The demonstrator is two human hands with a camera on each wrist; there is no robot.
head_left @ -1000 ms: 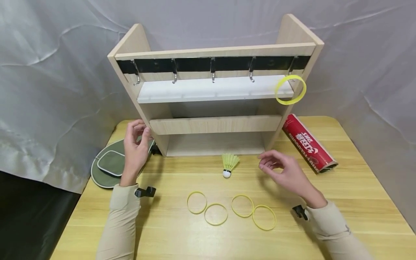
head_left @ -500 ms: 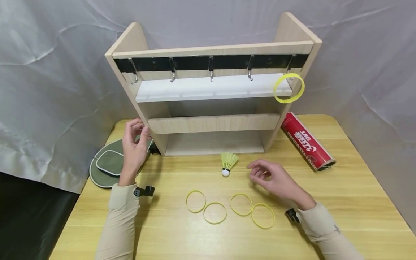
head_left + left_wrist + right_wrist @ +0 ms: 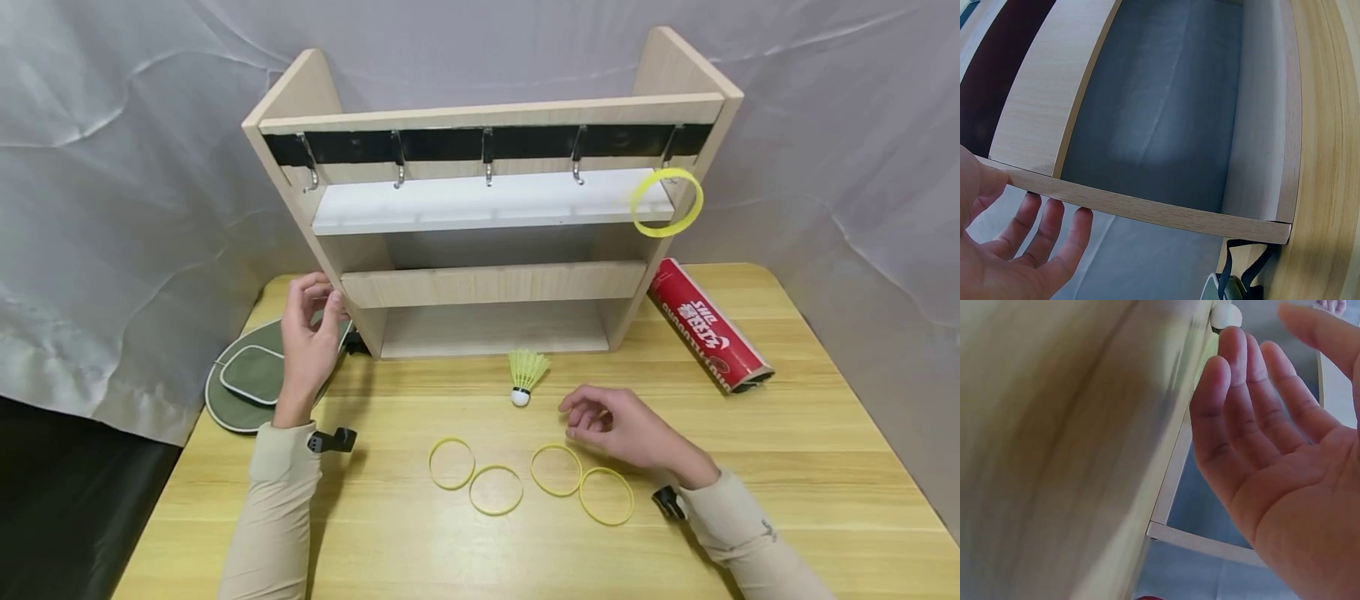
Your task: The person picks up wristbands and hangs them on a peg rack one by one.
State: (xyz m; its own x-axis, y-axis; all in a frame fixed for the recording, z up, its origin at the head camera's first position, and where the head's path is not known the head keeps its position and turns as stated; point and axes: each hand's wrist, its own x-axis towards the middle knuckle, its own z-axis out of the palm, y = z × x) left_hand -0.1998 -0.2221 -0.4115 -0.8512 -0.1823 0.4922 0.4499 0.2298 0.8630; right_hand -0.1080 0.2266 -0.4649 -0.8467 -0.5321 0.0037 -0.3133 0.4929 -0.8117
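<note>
My left hand (image 3: 309, 342) is at the left side panel of a light wooden rack (image 3: 491, 286). Its fingertips rest against the panel's outer side in the left wrist view, with the thumb (image 3: 988, 181) at the front edge. My right hand (image 3: 622, 425), fingers loosely bent and holding nothing, hovers over the table just beyond two yellow rings (image 3: 556, 496). Two more yellow rings (image 3: 496, 512) lie left of those. A yellow shuttlecock (image 3: 527, 375) with a white tip lies left of the right hand. Another yellow ring (image 3: 699, 212) hangs from the rack's rightmost hook.
Several metal hooks (image 3: 488, 171) line the rack's black strip, above a white shelf (image 3: 480, 208). A red shuttlecock tube (image 3: 708, 327) lies to the rack's right. A green racket cover (image 3: 238, 406) lies at the left, partly behind the left forearm. Grey cloth (image 3: 495, 62) surrounds the wooden table (image 3: 420, 558).
My right hand has moved left and toward me, from beside the rack's lower right corner to near the right pair of rings. The left hand stays at the panel.
</note>
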